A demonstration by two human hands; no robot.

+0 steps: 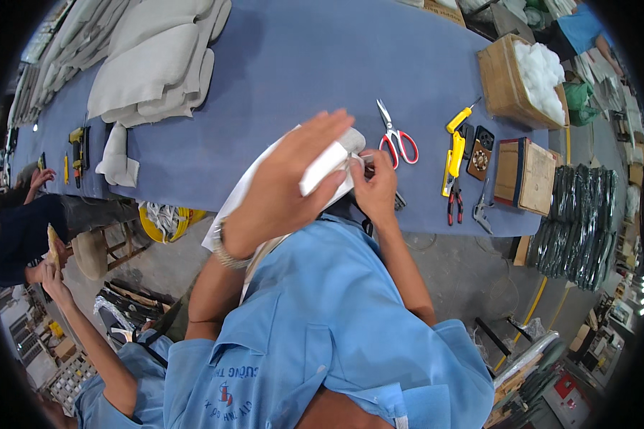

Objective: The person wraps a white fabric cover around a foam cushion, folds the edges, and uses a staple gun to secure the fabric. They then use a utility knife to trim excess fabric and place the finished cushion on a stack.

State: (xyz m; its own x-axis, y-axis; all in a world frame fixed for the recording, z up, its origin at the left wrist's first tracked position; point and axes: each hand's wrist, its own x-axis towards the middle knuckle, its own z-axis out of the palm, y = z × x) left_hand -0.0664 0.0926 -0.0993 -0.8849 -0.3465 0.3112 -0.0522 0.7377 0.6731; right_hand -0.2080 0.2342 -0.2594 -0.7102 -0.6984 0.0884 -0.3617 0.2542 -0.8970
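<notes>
Cloth (pixel 328 166), white and soft-looking, held at the near edge of the table (pixel 286 64), just in front of the blue shirt (pixel 315 286). In the head view, partway along by the look of it: far end bunched and creased at the fingertips, not yet smooth, with the rest draped back below the left wrist. Left hand (pixel 286 187) over the cloth, blurred, fingers straight and close together, thumb apart; cannot tell how firmly pressed. Right hand (pixel 374 187) pinching the bunched end between thumb and fingertips. Probably left to do: tidying and closing that end, then laying the cloth down. At upper left, a stack of padded pieces (pixel 150 64), pale grey, rounded at the corners, matte and woven-looking; impossible to tell whether finished or waiting. Nearby, a single small pad (pixel 119 159), narrow at the top, flared at the bottom.

Also on the table, to the right: scissors (pixel 390 136) with bright metal blades and red-and-white loops, well apart from both hands; a yellow cutter (pixel 453 161) with a smooth casing; red-and-black pliers (pixel 455 206). Beyond, a stiff brown cardboard box (pixel 499 80) heaped with fluffy white stuffing (pixel 539 79).
</notes>
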